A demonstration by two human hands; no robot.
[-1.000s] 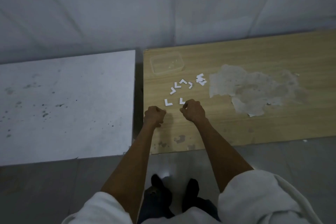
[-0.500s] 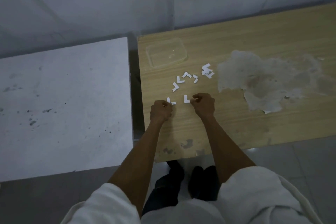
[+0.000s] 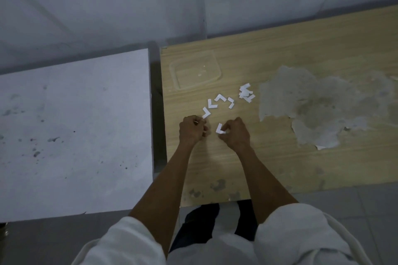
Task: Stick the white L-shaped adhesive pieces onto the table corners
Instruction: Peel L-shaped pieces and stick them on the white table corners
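- Head view: the right hand (image 3: 235, 134) rests on the wooden worktop (image 3: 301, 54) with its fingers (image 3: 226, 130) curled and the tips closed on the near end of one white L-shaped piece (image 3: 220, 128), which lies flat.
- The left hand (image 3: 192, 130) sits just left of those fingers, curled into a loose fist. I cannot tell whether it holds anything.
- Four loose L-shaped pieces (image 3: 220, 98) curve in an arc just beyond the fingers. The nearest of them almost touches the left knuckles.
- A small heap of pieces (image 3: 246, 93) lies beyond and to the right of the right fingers.
- A clear plastic tub (image 3: 195, 72) stands farther out, past the arc.
- A peeled patch (image 3: 323, 103) spreads well to the right of the fingers.
- A white worktop (image 3: 75, 125) lies to the left of the left hand, across a narrow gap.
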